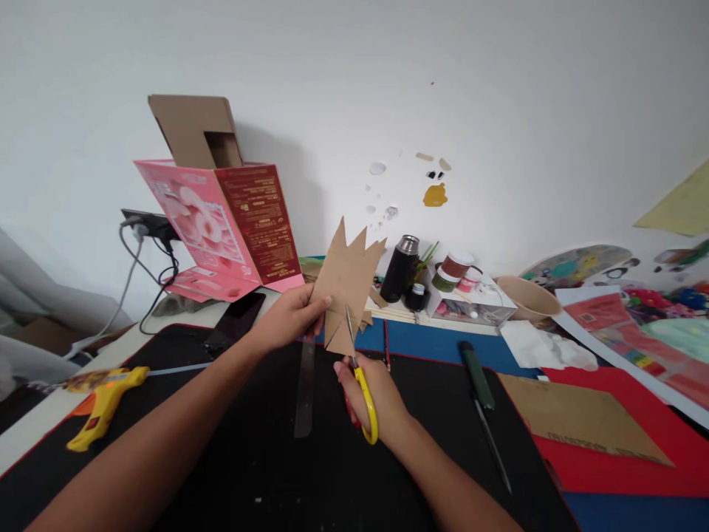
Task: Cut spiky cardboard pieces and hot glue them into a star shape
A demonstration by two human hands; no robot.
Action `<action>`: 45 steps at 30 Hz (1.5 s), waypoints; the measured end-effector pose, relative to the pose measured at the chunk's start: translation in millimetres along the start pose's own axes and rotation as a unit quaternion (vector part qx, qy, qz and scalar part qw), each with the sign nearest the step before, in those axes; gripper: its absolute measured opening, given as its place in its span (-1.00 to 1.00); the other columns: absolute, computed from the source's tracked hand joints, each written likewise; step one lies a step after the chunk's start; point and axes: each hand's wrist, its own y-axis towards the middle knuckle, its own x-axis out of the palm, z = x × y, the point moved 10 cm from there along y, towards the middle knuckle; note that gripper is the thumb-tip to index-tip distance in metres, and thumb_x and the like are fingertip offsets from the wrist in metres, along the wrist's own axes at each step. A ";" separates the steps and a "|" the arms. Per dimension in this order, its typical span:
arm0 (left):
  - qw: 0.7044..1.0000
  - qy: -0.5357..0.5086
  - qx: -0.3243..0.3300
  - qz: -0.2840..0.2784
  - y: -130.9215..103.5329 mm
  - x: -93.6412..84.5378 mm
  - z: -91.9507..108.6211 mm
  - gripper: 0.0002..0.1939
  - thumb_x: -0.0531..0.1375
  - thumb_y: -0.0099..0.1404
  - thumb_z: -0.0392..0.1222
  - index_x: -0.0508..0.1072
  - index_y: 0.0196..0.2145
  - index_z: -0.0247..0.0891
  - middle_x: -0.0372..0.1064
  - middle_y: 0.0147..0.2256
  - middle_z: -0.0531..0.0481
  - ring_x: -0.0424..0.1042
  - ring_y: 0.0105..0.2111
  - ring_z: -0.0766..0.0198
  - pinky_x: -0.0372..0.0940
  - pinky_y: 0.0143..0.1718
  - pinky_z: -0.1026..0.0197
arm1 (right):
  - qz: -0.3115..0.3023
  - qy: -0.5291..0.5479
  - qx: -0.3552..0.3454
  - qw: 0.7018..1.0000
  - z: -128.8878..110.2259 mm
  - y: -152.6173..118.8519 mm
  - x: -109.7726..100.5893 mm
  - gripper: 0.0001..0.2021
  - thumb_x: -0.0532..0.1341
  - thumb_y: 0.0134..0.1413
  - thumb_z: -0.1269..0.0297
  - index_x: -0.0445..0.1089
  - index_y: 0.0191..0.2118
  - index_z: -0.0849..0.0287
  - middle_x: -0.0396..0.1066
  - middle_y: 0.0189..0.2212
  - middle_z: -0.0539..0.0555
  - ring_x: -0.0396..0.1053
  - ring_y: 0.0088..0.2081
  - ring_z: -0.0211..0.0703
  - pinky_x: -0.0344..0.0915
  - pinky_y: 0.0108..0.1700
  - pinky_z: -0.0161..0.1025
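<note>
A piece of brown cardboard (348, 277) with pointed spikes along its top edge is held up above the black mat. My left hand (293, 316) grips its left edge, thumb on the front face. Scissors (365, 403) with yellow and red handles are in my right hand (377, 391), fingers through the loops. Their blades are at the lower part of the cardboard, beside a notch in its bottom edge. Below the cardboard, a clear ruler (304, 391) lies on the mat.
At left are a yellow glue gun (105, 406) and a pink box (204, 222). Behind stand a black bottle (399, 272) and paint jars (454, 267). A green-handled knife (477, 373) and a flat cardboard piece (581, 417) on red sheet lie at right.
</note>
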 end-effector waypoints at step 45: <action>1.000 -0.007 -0.006 0.016 -0.5 -0.4 -1.3 -0.53 0.20 0.39 0.25 0.29 -0.43 -0.18 0.30 -0.65 0.14 0.25 -0.70 0.37 0.10 -0.64 0.32 | -0.008 0.001 0.001 1.000 -7.0 -3.5 0.2 -0.63 0.13 0.43 -0.13 0.33 -0.21 0.08 0.22 -0.72 -0.16 0.28 -0.75 -0.23 0.13 -0.69 -0.41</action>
